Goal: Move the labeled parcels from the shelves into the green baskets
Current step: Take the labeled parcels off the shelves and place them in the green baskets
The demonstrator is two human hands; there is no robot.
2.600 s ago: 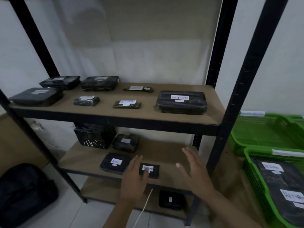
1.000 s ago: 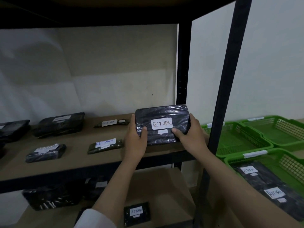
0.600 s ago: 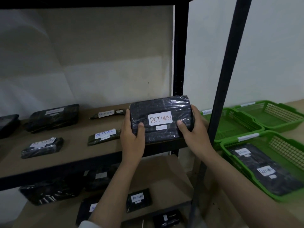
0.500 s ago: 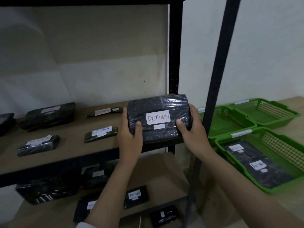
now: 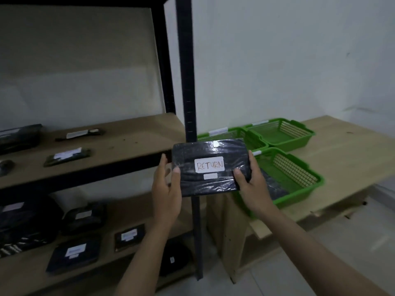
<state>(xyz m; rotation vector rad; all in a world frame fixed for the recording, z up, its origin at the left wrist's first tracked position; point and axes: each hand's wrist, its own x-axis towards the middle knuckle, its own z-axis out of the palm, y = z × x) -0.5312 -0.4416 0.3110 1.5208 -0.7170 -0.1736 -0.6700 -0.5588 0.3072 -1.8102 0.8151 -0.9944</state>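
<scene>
Hands (image 5: 210,189) round parcel (image 5: 210,168), before shelf (image 5: 119,144), wooden table (image 5: 350,150).

I saw black labeled parcels (image 5: 68,155) lying on the shelves (image 5: 119,144) at frame left; three green baskets (image 5: 280,135) sat on the wooden table (image 5: 350,150) at right.

Your hands (image 5: 210,189) hold the parcel (image 5: 210,167) right in front of the black shelf post (image 5: 188,82). To its right, open air runs above the near green basket (image 5: 299,178), and the tabletop (image 5: 352,146) beyond lies bare.
</scene>
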